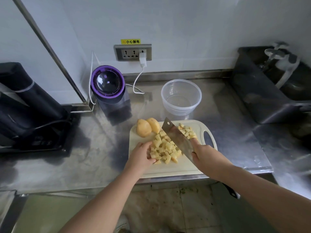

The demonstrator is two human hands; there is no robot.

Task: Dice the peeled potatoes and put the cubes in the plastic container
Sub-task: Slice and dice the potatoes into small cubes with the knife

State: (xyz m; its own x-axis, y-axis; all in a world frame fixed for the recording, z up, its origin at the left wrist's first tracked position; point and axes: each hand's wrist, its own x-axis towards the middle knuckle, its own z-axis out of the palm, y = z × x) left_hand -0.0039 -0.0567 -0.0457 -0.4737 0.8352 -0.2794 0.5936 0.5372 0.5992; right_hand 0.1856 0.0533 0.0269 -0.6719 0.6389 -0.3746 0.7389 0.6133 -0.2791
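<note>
A white cutting board (178, 169) lies at the counter's front edge. A heap of potato cubes (165, 149) covers its middle, and a smaller heap of cubes (187, 131) lies behind the blade. Two peeled potatoes (147, 127) rest at the board's far left corner. My left hand (142, 156) cups the left side of the big heap, fingers touching the cubes. My right hand (206, 157) grips a cleaver (176, 137), its blade tilted against the heap's right side. The clear plastic container (181, 96) stands empty behind the board.
A purple-topped appliance (108, 88) stands at the back left, with a white cable plugged into the wall socket (133, 52). A dark appliance (25, 105) sits at far left. A steel sink with a tap (279, 64) is at the right.
</note>
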